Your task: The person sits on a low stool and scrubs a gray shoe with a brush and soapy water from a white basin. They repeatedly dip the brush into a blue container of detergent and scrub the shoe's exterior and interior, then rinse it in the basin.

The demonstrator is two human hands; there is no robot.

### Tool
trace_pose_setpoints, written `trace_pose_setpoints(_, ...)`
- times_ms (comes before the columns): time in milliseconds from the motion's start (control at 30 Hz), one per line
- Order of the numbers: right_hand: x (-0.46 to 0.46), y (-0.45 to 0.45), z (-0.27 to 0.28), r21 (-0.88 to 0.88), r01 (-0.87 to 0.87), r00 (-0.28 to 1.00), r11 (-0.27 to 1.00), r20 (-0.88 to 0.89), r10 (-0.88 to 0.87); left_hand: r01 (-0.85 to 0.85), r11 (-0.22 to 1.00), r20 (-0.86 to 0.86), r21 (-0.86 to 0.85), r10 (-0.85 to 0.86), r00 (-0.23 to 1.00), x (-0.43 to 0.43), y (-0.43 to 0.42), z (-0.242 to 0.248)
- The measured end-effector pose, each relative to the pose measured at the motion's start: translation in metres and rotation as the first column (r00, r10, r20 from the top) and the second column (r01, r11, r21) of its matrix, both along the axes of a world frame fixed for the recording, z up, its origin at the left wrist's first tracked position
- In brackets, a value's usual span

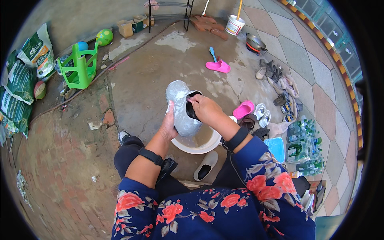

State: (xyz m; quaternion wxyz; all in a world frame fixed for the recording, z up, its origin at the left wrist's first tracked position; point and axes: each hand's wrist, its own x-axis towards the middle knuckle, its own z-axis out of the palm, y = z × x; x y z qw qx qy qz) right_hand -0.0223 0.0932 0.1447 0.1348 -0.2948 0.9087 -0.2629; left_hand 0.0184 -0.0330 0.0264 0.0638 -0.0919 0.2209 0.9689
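A grey slip-on shoe (182, 112), wet and streaked with suds, is held tilted above a white basin (196, 150) of murky water. My left hand (169, 124) grips its side from the left, thumb against the outer surface. At the shoe's dark opening is my right hand (207, 108), its fingers curled partly inside. Whether they pinch the lining or something else is hidden. A similar light grey shoe with a black inside (206, 165) lies on the ground just below the basin, between my legs.
Pink slippers (243, 109), white shoes (262, 115), a blue tub (275, 149) and plastic bottles (303, 145) stand at the right. Farther off are a blue brush (212, 54), a pan (255, 43) and a white bucket (235, 25). A green stool (78, 69) and sacks (19, 87) are left.
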Motion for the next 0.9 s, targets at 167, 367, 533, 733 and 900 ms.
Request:
trace_pose_setpoints(167,0.000,0.010,-0.010,-0.061,-0.188,0.979,0.980,0.065,0.192,-0.019,0.995,-0.069,0.102,0.026,0.997,0.001,-0.004,-0.001)
trace_pose_setpoints(367,0.000,0.012,-0.005,0.032,-0.012,0.998,0.999,0.064,0.010,-0.009,0.989,-0.040,0.146,0.015,0.999,0.001,0.000,0.001)
trace_pose_setpoints(533,0.003,0.018,0.001,-0.079,-0.227,0.962,0.971,0.139,0.236,-0.068,0.987,-0.078,0.148,0.080,0.994,0.002,-0.002,0.001)
trace_pose_setpoints(733,0.009,0.016,0.015,0.032,-0.038,0.989,0.999,0.146,0.033,-0.090,0.981,-0.067,0.174,0.103,0.992,0.002,0.002,0.001)
trace_pose_setpoints(900,0.017,0.014,0.027,0.260,-0.139,0.985,0.955,0.140,0.105,-0.113,0.987,-0.123,0.115,0.127,0.984,0.003,-0.003,0.000)
